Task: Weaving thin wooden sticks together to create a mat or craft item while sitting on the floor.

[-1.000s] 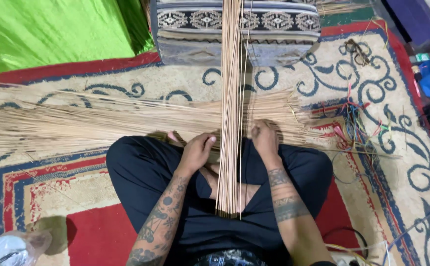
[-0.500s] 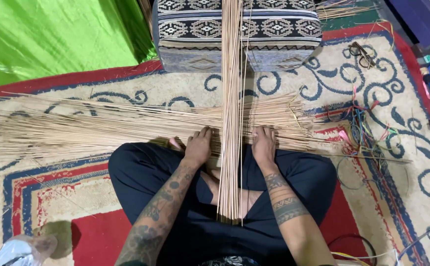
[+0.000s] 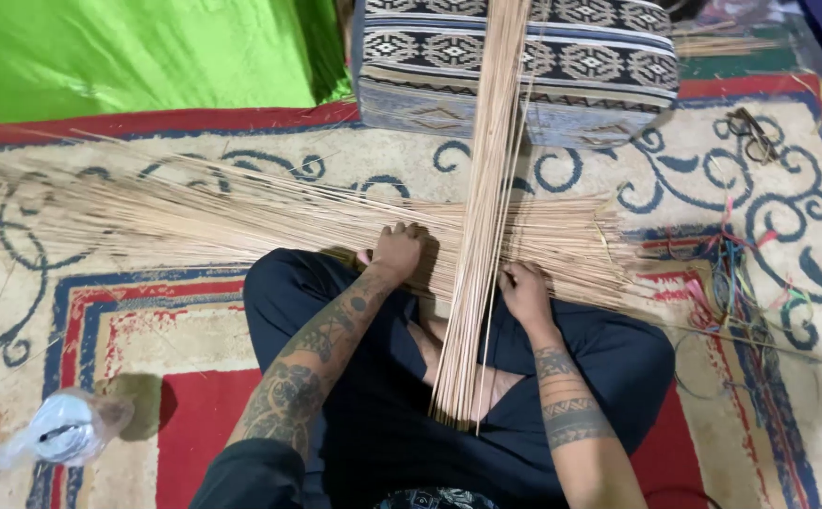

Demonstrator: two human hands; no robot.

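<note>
Thin sticks crossed on a patterned carpet, both hands pressing at the crossing.

At eight o'clock a clear plastic bottle [image 3: 62, 429] lies on the carpet [image 3: 194, 386]; its contents cannot be told. The left hand [image 3: 397, 250], fingers loosely curled, presses down on the sideways layer of sticks [image 3: 241, 217] just left of centre. The upright bundle of sticks [image 3: 486, 217] runs from twelve o'clock, over a patterned cushion [image 3: 600, 66], down to the lap. The right hand [image 3: 524, 290], curled, presses the sideways layer beside that bundle. Coloured threads [image 3: 741, 283] lie at three o'clock.

Tan reed sticks [image 3: 241, 212]; cream rug [image 3: 147, 311], blue scrolls, red border; black-white geometric cushion [image 3: 571, 66]; green cloth [image 3: 128, 52].
</note>
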